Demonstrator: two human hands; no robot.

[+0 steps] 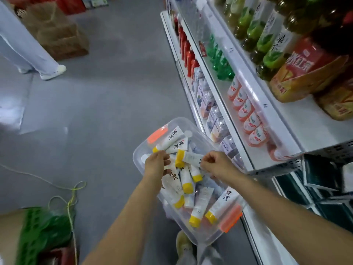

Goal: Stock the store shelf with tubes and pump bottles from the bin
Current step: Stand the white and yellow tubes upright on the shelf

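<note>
Grey store-aisle floor (107, 104), white shelf unit (298, 138) running from 12 to 4 o'clock, drinks and cartons already on it. Clear plastic bin (139, 150) with orange latches sits low at 6 o'clock, right against the shelf base, full of loose tubes (186, 180) piled every which way. Tubes: white bodies, yellow screw caps, dark brush-style lettering; no pump bottles clearly visible in the bin. Left hand (155, 165) at the bin's 9 o'clock side, fingers curled onto tubes in the pile, exact grip hard to tell. Right hand (215, 164) pinched shut on the flat tail end of one raised tube (189, 157), cap pointing toward 9 o'clock. Handling guess: light, soft squeezable bodies, smooth and a bit slippery, not fragile; caps are the stiff part. Best hold is mid-body or near the cap shoulder; several can likely go per hand. Tail-crimp pinch probably lets the tube swing.
</note>
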